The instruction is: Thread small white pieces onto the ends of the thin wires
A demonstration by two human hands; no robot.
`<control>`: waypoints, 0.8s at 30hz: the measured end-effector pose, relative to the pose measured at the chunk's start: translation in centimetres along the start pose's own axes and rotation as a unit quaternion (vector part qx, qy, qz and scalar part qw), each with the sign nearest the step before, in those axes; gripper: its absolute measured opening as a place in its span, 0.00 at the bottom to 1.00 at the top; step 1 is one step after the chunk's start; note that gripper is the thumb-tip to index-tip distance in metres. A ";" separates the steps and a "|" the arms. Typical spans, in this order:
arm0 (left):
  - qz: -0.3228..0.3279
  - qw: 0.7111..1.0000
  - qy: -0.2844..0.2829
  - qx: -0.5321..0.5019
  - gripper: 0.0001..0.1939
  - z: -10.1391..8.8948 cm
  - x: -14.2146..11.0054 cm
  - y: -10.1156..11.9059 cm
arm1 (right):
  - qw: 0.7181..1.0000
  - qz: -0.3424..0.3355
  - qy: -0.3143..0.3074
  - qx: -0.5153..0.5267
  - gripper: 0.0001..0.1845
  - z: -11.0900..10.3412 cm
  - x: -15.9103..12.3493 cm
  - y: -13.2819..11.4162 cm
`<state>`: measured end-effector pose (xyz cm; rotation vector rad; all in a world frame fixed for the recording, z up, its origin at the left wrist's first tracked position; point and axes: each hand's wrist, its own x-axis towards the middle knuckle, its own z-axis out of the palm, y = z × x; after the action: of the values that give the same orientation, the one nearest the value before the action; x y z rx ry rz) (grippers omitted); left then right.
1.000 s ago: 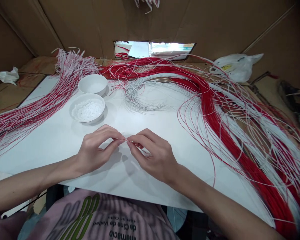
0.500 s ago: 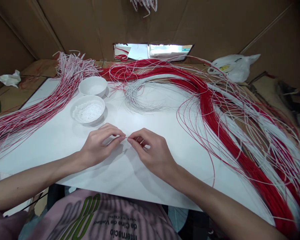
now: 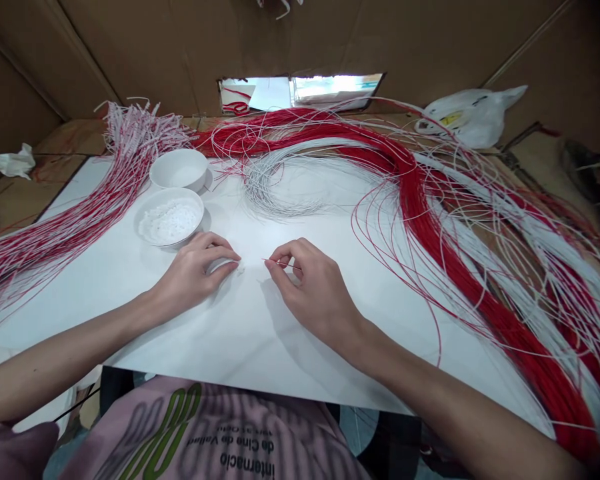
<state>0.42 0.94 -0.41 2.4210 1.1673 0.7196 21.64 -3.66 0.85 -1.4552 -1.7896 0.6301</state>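
Wire (image 3: 279, 264), a short thin reddish length, lies with its long axis almost level, left to right, above the middle of the white sheet (image 3: 240, 340), its free tip pointing left toward the other hand. Right hand (image 3: 314, 287) pinches it between thumb and forefinger, the remaining fingers curled in behind. Left hand (image 3: 193, 272) rests just beside on the sheet, fingers pressed together and curved over, their tips at a small white scrap (image 3: 239, 268); whether they grip it, I cannot tell. Farther away and to the left stand 2 white bowls, the near bowl (image 3: 169, 223) filled with white granules, the far bowl (image 3: 180, 169) behind it. Red-and-white wire bundle (image 3: 55, 247) fans out along the left, white wire coil (image 3: 275, 190) lies far centre, and red-and-white wire mass (image 3: 430, 220) sweeps down the right, with plastic bag (image 3: 473, 119) beyond it
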 end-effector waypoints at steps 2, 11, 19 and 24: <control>0.005 1.000 0.000 0.001 0.08 0.0 -0.1 -0.1 | 1.000 -0.002 0.000 0.000 0.03 0.0 0.0 0.0; -0.020 1.000 0.001 -0.012 0.05 -0.2 -0.1 0.1 | 1.000 -0.024 0.011 0.009 0.03 0.2 -0.2 -0.1; -0.007 1.000 0.019 -0.001 0.05 0.4 -0.4 0.2 | 0.999 -0.045 0.018 0.013 0.03 0.2 -0.3 -0.3; -0.024 0.996 0.028 -0.076 0.04 -0.1 -0.4 1.0 | 0.996 -0.075 0.007 0.048 0.03 0.1 -0.5 -0.6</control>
<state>0.75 0.04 0.08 2.2533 1.1431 0.8356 21.23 -4.24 1.12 -1.2452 -1.8122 0.6190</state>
